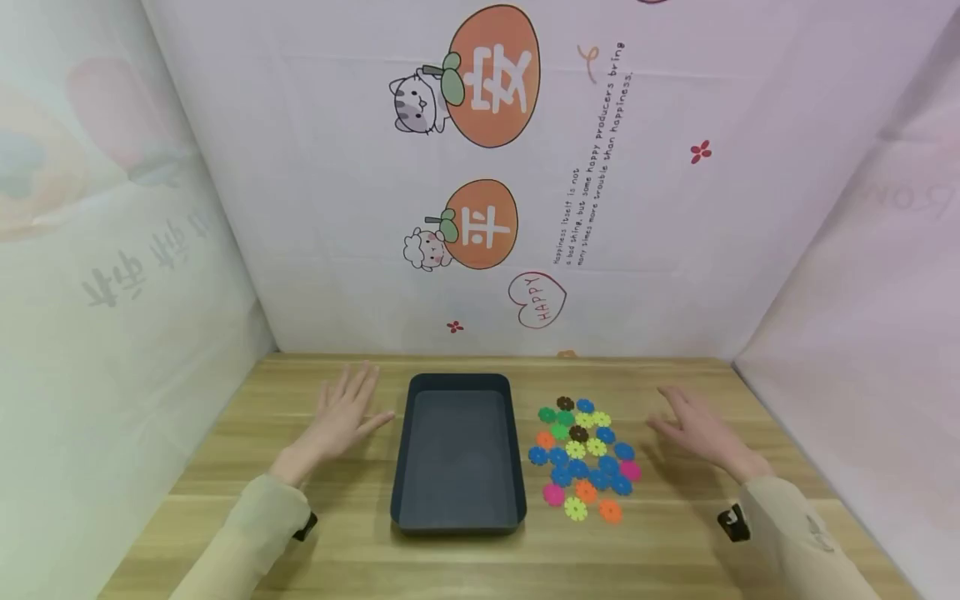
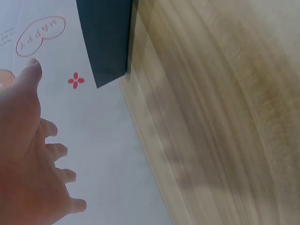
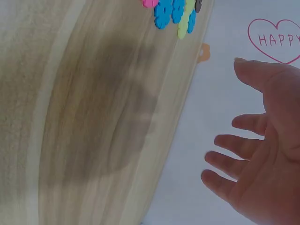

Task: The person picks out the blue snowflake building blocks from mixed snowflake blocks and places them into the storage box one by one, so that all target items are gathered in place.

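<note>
In the head view my left hand (image 1: 337, 425) is held over the table just left of a dark rectangular tray (image 1: 457, 458), fingers spread and holding nothing. The left wrist view shows the same hand (image 2: 33, 154) with its thumb apart from the fingers, and the tray's dark side wall (image 2: 108, 37) beyond. To the right of the tray lies a loose group of flat, notched plastic discs (image 1: 576, 468) in blue, green, yellow, orange, pink and brown. My right hand (image 1: 701, 429) hovers to the right of these discs, its fingers relaxed and nothing in them (image 3: 262, 140).
The wood-grain table (image 1: 345, 542) ends at a white printed cloth (image 1: 645, 308) behind it. Similar cloth walls (image 1: 97, 375) rise on the left and right. A black strap piece (image 1: 734, 522) shows at the right wrist.
</note>
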The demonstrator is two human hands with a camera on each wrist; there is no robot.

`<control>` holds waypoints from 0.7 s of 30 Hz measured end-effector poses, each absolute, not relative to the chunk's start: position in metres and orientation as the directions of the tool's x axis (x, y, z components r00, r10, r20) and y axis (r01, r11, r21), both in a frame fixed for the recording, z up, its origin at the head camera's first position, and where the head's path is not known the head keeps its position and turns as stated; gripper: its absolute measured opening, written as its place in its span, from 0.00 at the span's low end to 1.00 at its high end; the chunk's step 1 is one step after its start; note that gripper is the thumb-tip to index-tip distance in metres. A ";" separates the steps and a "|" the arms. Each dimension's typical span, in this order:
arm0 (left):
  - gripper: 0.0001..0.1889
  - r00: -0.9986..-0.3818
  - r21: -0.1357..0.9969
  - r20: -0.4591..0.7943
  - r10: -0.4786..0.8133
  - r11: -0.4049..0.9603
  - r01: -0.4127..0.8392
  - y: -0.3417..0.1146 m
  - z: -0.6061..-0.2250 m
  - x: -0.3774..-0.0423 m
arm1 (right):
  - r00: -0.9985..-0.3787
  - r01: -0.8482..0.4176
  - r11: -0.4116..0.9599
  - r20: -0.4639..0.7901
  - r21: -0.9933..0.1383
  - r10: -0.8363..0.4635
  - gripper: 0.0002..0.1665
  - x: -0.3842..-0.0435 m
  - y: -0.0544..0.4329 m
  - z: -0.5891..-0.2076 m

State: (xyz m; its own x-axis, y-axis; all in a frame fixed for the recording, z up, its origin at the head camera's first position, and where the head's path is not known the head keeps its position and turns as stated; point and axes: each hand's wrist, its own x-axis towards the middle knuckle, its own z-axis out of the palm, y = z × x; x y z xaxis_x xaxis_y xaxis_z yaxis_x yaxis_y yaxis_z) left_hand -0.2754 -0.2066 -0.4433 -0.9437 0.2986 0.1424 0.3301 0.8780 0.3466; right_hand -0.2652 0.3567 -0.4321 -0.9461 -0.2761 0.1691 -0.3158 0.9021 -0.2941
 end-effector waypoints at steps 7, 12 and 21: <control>0.45 -0.930 0.323 0.130 0.343 0.872 0.367 -0.200 -0.450 -0.273 | -0.922 -0.386 0.841 0.127 -0.378 -0.366 0.30 -0.270 0.350 -0.437; 0.42 -0.919 0.289 0.143 0.368 0.872 0.394 -0.193 -0.454 -0.269 | -0.905 -0.411 0.800 0.087 -0.438 -0.417 0.22 -0.275 0.349 -0.446; 0.40 -0.896 0.236 0.133 0.424 0.864 0.444 -0.182 -0.464 -0.264 | -0.891 -0.382 0.769 -0.016 -0.513 -0.454 0.16 -0.276 0.346 -0.460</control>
